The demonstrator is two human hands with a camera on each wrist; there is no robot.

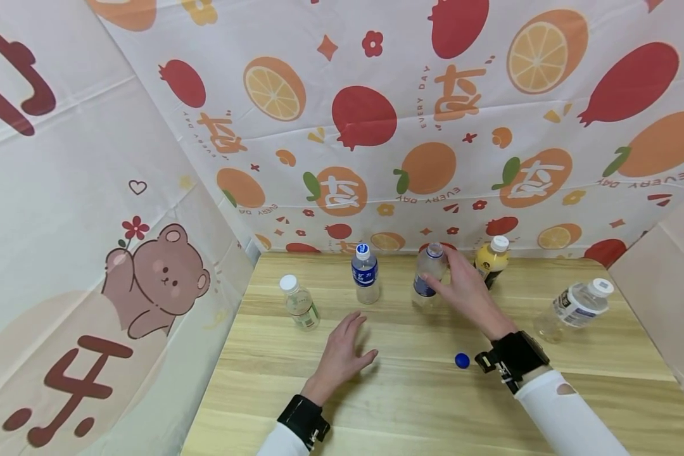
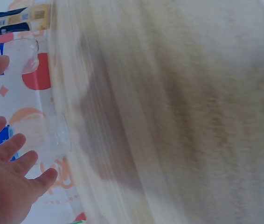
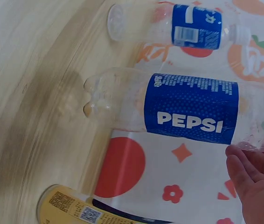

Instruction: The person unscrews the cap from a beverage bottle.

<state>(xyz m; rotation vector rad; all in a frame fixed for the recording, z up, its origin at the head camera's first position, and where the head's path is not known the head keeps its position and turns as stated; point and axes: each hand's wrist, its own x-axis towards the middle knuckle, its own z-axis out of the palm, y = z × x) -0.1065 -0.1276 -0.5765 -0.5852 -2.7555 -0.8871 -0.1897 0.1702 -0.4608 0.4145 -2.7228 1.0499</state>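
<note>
My right hand (image 1: pixel 468 292) has its thumb and fingers about the upper part of a clear Pepsi bottle (image 3: pixel 191 107) with a blue label. The bottle stands upright at the back of the table, and its mouth shows no cap. My left hand (image 1: pixel 342 353) hovers over the table with fingers spread and holds nothing. Ahead of it stands a clear water bottle (image 1: pixel 366 276) with a blue label and a white-and-blue cap. A small blue cap (image 1: pixel 462 361) lies on the table near my right wrist.
A small bottle (image 1: pixel 302 306) with a white cap and green label stands at the left. Behind my right hand is a yellow bottle (image 1: pixel 492 254). A clear bottle (image 1: pixel 576 309) with a white cap stands at the right. A fruit-print cloth (image 1: pixel 370 164) hangs behind the table (image 1: pixel 399 405).
</note>
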